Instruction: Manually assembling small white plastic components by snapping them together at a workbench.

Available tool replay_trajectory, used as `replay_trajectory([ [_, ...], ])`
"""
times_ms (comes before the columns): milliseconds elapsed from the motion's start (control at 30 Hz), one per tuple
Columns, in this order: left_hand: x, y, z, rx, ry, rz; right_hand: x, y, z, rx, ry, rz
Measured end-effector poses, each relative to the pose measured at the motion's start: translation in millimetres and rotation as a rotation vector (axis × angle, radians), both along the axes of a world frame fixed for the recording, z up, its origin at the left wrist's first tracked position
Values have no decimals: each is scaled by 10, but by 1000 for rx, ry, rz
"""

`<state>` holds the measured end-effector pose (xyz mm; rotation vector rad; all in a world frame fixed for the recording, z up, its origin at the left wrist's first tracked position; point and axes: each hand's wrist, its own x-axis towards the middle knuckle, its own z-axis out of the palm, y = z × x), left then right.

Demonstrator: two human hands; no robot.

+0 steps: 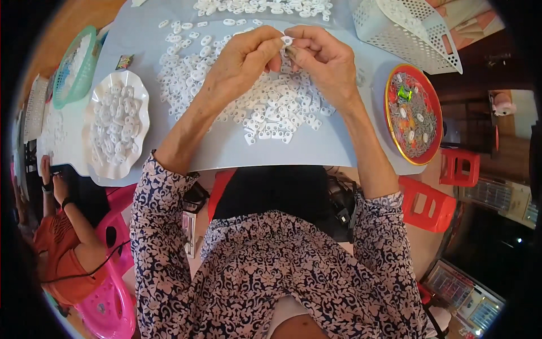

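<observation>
Over the far middle of the table, my left hand [244,61] and my right hand [328,59] meet fingertip to fingertip. Pinched between them is a small white plastic piece [287,41] with a hole in it. Fingers of both hands are closed around it, and partly hide it. Below and around my hands spreads a loose heap of similar white plastic pieces [276,104], oval or squarish, many with two holes. A few lie in a short row at the heap's near edge.
A scalloped white dish [145,104] of white pieces stands at left, near a green basket [88,70]. On the right are a red gold-rimmed tray [389,121] with grey strands and a perforated white basket [406,48]. Another person's hand [61,189] is at far left.
</observation>
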<state>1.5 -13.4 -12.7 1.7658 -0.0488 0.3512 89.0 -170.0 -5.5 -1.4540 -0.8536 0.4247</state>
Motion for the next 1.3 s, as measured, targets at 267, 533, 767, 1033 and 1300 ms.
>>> replay_trajectory([
  [267,-21,17,26,43,40,7,-4,-11,10,-54,-77,13],
  [533,19,42,-33,106,5,-25,7,-4,-27,-35,-65,16],
  [767,19,38,-28,96,46,-35,20,-11,-22,-10,-5,57],
  [1033,-21,-32,40,69,73,33,-14,23,-58,-8,-86,58],
  [1300,-33,-85,52,37,56,64,-24,21,-75,-92,-408,-63],
])
